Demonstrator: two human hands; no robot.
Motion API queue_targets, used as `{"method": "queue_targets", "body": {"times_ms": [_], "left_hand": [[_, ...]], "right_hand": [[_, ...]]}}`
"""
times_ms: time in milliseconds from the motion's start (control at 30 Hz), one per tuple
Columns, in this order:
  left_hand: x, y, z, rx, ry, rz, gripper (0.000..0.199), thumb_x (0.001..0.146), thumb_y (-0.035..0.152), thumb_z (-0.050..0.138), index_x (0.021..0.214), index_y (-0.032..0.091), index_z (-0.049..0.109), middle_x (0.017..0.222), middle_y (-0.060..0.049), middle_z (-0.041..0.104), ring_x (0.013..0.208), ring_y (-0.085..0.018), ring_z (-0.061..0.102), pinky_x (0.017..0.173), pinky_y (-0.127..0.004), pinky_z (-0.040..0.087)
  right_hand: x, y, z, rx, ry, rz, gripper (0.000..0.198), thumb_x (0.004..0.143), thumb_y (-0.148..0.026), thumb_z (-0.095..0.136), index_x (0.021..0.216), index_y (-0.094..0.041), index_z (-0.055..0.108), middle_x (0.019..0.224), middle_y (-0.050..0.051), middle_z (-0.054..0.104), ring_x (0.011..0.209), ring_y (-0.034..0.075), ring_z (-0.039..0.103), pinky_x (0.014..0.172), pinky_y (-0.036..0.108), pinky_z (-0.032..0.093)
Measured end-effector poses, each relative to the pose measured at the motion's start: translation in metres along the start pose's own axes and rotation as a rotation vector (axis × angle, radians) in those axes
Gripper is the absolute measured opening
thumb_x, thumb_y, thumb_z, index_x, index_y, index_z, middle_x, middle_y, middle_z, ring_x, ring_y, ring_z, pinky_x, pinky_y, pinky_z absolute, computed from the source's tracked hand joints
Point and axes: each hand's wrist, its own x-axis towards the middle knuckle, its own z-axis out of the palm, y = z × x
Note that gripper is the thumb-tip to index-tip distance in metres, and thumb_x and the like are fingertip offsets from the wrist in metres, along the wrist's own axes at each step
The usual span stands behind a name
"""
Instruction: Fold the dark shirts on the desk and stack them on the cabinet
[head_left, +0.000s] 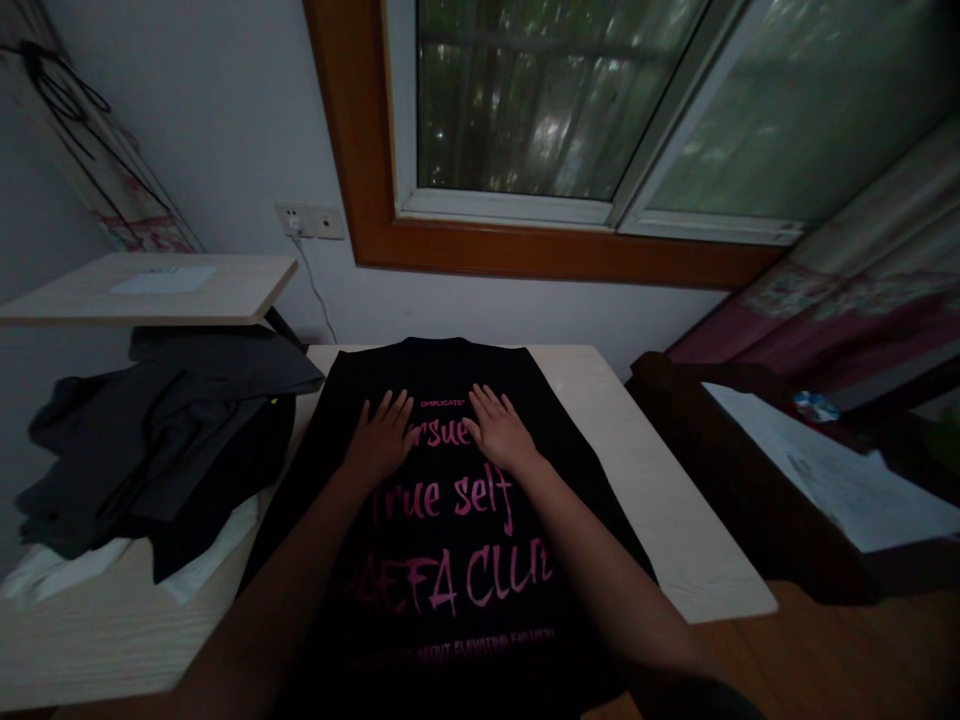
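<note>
Beneath a wood-framed window [555, 120], a pale table [667, 510] bears a black shirt [442, 530] with pink lettering, laid flat with its neckline toward the wall. Left hand [381, 438] and right hand [501, 428] rest palm-down on its upper part, on either side of the print, fingers extended and slightly spread, pinching nothing; dark clothes [172, 440] lie heaped at the left.

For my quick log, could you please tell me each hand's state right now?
Left hand: open, palm down on the black shirt, holding nothing.
Right hand: open, flat on the same shirt, holding nothing.
</note>
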Motion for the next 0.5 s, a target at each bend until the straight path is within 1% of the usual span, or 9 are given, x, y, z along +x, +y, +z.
{"method": "queue_targets", "body": {"times_ms": [167,333,500], "left_hand": [[-0.002,0.005,0.001,-0.011,0.001,0.094,0.06,0.104,0.046,0.031,0.157,0.02,0.037,0.168,-0.009,0.029,0.155,-0.029,0.025,0.125,-0.053,0.022],[-0.004,0.013,0.001,-0.025,0.001,0.15,0.059,0.104,0.046,0.031,0.155,0.018,0.04,0.167,-0.011,0.03,0.155,-0.03,0.026,0.124,-0.053,0.025],[-0.003,0.014,-0.001,-0.052,-0.007,0.146,0.055,0.104,0.045,0.035,0.154,0.026,0.043,0.167,-0.008,0.031,0.154,-0.03,0.027,0.123,-0.054,0.026]], "right_hand": [[-0.004,-0.005,0.0,-0.015,-0.009,-0.03,0.065,0.106,-0.05,0.03,0.158,-0.012,0.035,0.167,0.011,0.027,0.156,0.026,0.023,0.127,0.05,0.017],[-0.007,-0.011,-0.005,0.001,-0.017,-0.114,0.06,0.106,-0.047,0.033,0.157,-0.016,0.038,0.166,0.008,0.03,0.155,0.025,0.024,0.127,0.05,0.018],[-0.008,-0.013,-0.009,0.021,-0.01,-0.136,0.058,0.106,-0.046,0.035,0.157,-0.019,0.04,0.165,0.007,0.033,0.155,0.025,0.025,0.127,0.05,0.02]]}}
